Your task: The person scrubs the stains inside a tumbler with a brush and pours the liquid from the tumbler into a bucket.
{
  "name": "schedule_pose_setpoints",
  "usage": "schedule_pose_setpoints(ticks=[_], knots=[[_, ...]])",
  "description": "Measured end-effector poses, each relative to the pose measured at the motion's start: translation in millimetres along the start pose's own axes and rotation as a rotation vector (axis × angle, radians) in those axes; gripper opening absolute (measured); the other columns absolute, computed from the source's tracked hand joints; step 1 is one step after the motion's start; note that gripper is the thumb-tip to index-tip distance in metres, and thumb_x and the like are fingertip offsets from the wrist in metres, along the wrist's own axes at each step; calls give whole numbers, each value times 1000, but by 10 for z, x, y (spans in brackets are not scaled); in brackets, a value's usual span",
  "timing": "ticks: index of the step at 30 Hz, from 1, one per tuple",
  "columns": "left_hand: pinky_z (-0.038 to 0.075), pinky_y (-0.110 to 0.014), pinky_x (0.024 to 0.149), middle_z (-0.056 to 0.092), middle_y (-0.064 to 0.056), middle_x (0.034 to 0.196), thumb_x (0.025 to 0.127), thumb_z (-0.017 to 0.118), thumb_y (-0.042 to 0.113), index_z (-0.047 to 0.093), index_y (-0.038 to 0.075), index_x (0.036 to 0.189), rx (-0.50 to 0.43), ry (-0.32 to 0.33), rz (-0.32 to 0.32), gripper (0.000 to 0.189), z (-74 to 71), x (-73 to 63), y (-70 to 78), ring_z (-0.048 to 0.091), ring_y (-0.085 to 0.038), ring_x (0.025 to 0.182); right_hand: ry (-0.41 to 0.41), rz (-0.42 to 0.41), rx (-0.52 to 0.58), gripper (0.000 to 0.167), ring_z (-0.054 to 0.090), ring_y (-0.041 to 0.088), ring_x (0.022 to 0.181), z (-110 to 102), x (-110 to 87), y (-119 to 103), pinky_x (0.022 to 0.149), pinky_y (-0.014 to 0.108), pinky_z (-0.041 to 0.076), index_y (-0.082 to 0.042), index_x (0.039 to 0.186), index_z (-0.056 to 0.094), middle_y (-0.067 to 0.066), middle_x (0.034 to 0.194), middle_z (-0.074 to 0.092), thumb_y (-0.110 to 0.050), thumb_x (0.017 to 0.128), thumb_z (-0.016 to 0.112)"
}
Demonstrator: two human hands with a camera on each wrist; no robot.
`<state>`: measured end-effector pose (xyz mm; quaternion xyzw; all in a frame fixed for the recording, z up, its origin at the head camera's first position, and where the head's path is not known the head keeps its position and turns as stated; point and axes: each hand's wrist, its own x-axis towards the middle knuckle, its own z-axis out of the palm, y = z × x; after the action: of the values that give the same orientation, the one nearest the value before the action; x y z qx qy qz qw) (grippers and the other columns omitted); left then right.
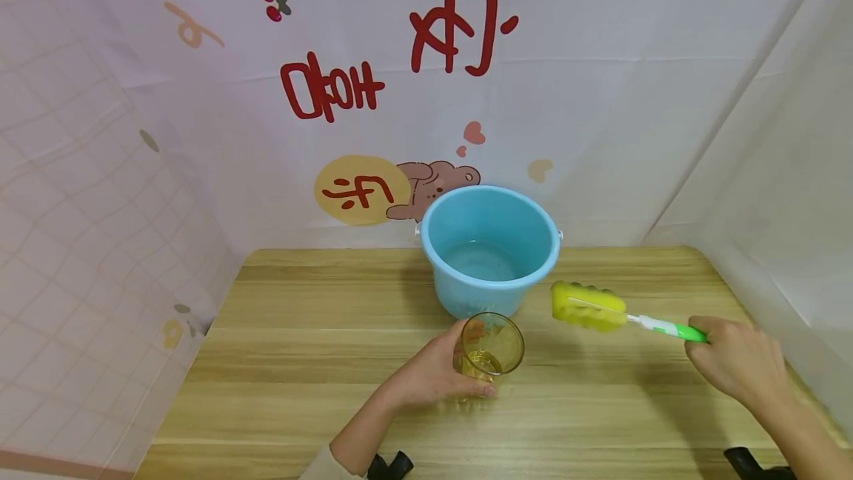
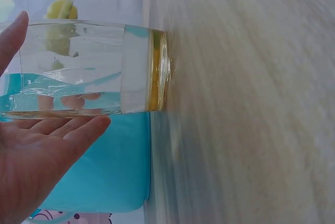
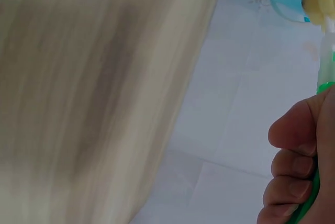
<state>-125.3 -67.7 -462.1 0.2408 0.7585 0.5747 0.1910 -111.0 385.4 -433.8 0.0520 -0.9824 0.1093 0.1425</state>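
My left hand [image 1: 436, 365] holds an amber-tinted drinking glass [image 1: 509, 347], thumb on one side and fingers on the other. In the left wrist view the glass [image 2: 94, 67] has a thick yellowish base right at the tabletop. My right hand [image 1: 740, 361] grips the green end of a bottle brush's handle, fingers curled round it in the right wrist view. The brush's yellow sponge head [image 1: 586, 307] points left, above the table and to the right of the glass. Behind the glass stands a light blue bucket [image 1: 489, 291] with water at its bottom.
The wood-grain table [image 1: 300, 332] runs back to a white printed cloth [image 1: 600, 95] hung behind it, with red characters and a bear picture. More cloth hangs at the left and right sides. Small white handle mounts stick out from the bucket's rim.
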Motion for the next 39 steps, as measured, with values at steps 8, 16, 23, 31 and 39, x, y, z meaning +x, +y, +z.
schedule_pose_setpoints(ticks=[8,16,23,31,39], knots=[[36,-41,118,50,5,152,80,95,24,37,21,160,-3,2,-24,98,-8,-8,9,47,-15,140,-31,87,27,31,21,12,53,114,-73,87,43,28,21,-21,64,32,-6,57,28,-3,82,50],[37,-40,117,50,8,151,80,95,25,37,23,160,-9,-1,-23,98,-7,-10,21,47,-15,139,-82,111,38,22,25,13,50,209,-129,120,44,28,22,-15,70,49,-4,56,31,-6,91,48],[37,-39,117,51,8,151,81,94,27,38,26,159,2,3,-32,97,-7,-9,16,48,-14,138,-100,154,54,25,28,17,53,327,-196,145,47,33,23,-17,68,40,-2,58,33,-7,88,50],[38,-39,116,50,8,151,81,94,29,37,27,159,-3,1,-39,97,-6,-4,19,48,-16,138,-214,202,65,14,42,21,58,355,-208,205,48,36,31,-11,86,64,2,66,51,-9,90,50],[37,-40,118,49,8,152,82,94,26,37,26,160,-4,1,-20,97,3,-6,19,47,-15,139,-296,223,82,26,44,22,59,416,-260,260,48,37,34,2,103,68,5,72,56,-18,99,52]])
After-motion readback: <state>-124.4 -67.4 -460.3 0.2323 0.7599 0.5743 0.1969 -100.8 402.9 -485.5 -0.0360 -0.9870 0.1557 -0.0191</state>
